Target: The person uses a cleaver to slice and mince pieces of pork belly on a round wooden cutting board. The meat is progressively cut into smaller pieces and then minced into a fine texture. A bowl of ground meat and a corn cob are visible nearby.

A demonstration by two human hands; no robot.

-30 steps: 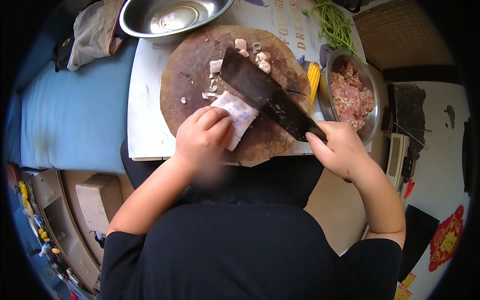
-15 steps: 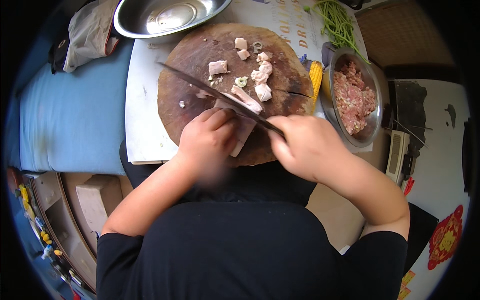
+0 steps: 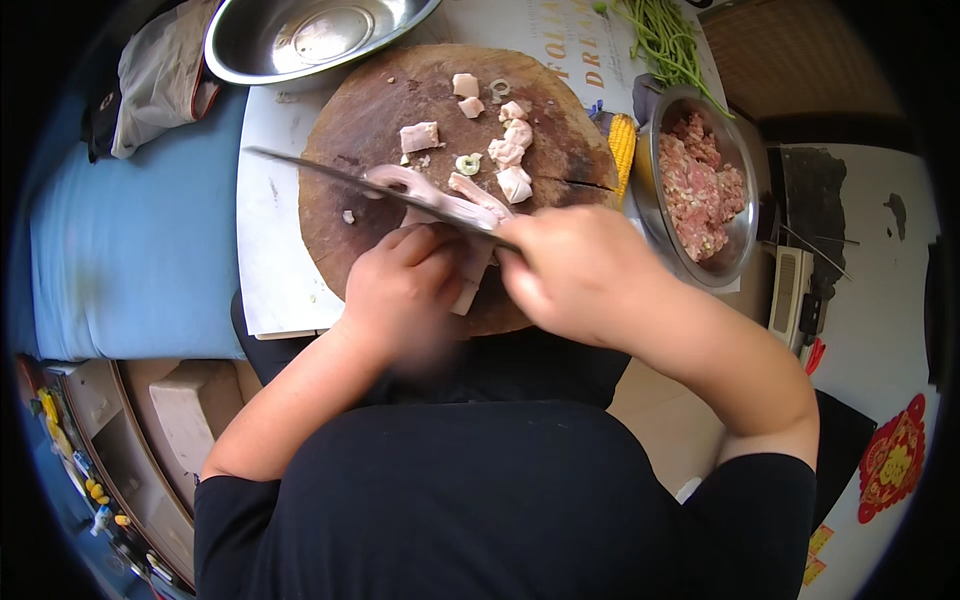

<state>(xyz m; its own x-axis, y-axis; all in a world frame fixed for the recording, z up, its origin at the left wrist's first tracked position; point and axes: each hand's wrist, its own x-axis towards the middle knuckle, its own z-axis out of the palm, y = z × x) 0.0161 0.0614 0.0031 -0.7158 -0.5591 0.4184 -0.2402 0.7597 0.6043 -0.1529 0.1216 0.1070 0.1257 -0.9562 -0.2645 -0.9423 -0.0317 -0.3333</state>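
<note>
A round wooden chopping board (image 3: 380,110) carries several pale cut meat pieces (image 3: 512,150) and a larger slab of pork (image 3: 470,275). My left hand (image 3: 405,290) presses down on the slab at the board's near edge. My right hand (image 3: 580,270) grips the handle of a cleaver (image 3: 340,177), whose blade lies edge-on across the board, pointing left. A thin pale slice (image 3: 430,190) lies against the blade.
An empty steel bowl (image 3: 300,35) sits at the back left. A steel bowl of minced meat (image 3: 695,185) stands to the right, with a corn cob (image 3: 622,145) beside it and green beans (image 3: 665,40) behind. A blue cushion (image 3: 130,230) is left of the white tabletop.
The cleaver swung from lying flat and pointing up-left to edge-on across the slab. My right hand moved left, close to my left hand. A thin slice has come away from the slab.
</note>
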